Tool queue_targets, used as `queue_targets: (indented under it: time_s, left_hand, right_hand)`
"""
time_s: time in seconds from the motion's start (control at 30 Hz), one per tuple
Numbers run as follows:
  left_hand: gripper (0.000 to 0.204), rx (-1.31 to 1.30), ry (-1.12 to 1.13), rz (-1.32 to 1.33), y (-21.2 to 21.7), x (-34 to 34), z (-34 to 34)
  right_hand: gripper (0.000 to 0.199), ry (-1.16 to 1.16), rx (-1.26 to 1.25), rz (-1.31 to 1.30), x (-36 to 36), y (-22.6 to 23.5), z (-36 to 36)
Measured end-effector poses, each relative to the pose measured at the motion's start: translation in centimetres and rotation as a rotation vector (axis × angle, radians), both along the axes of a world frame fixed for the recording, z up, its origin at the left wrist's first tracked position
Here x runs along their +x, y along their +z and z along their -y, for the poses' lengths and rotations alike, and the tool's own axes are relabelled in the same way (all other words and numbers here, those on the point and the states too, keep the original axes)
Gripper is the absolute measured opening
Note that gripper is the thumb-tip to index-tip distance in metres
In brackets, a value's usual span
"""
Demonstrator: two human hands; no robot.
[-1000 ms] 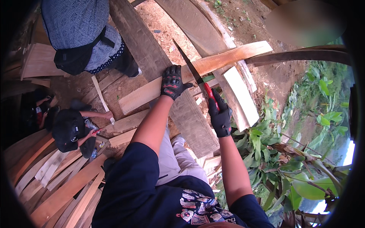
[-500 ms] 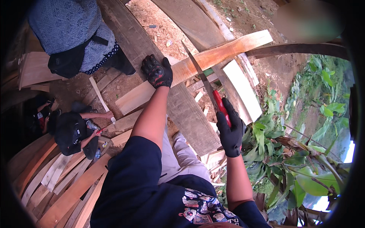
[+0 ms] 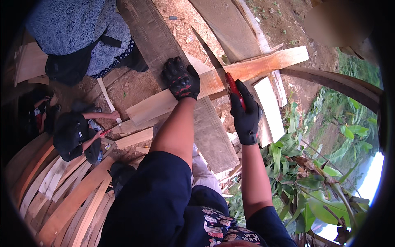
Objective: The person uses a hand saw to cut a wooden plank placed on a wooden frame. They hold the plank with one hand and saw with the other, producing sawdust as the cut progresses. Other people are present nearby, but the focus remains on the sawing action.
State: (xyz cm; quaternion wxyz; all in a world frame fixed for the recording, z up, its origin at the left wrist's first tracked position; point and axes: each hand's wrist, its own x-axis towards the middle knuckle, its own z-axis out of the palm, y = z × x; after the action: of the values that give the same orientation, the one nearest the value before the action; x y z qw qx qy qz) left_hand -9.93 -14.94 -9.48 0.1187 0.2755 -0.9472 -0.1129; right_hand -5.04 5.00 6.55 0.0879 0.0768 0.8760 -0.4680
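Note:
A long pale plank (image 3: pixel 263 65) with an orange-brown stained stretch lies crosswise over a wide weathered board (image 3: pixel 207 127). My left hand (image 3: pixel 181 80), in a black glove, is laid over the plank, its fingers extended past the plank's far edge. A hand saw (image 3: pixel 214 59) with a red handle and a long tapering blade crosses the plank to the right of that hand. My right hand (image 3: pixel 247 117), also gloved in black, is closed around the saw's handle at the plank's near edge. Whether the teeth touch the wood I cannot tell.
At the upper left stands a person in a patterned blue garment (image 3: pixel 72 29). Another person (image 3: pixel 76 136) crouches at the left, holding a pale strip of wood. Stacked planks (image 3: pixel 70 203) fill the lower left; leafy plants (image 3: pixel 325 181) grow at the right.
My right hand has pushed the saw forward, away from me, so its handle has come up to the plank. My left hand stays on the plank; the whole view has shifted somewhat.

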Motion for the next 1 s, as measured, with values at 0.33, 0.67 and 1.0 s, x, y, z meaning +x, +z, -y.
queue_targets:
  time_s: [0.33,0.67,1.0]
  left_hand:
    - [0.061,0.004,0.014,0.046,0.2,0.0,0.0]
    - [0.061,0.023,0.017,0.018,0.3,0.3,-0.2]
    - [0.062,-0.025,0.02,0.067,0.1,0.0,-0.4]
  right_hand:
    - [0.045,0.08,0.114,0.025,-1.1,0.0,1.6]
    - [0.043,0.105,0.07,-0.113,-0.9,0.1,2.8]
    - [0.043,0.017,0.013,0.038,-0.5,-1.5,1.4]
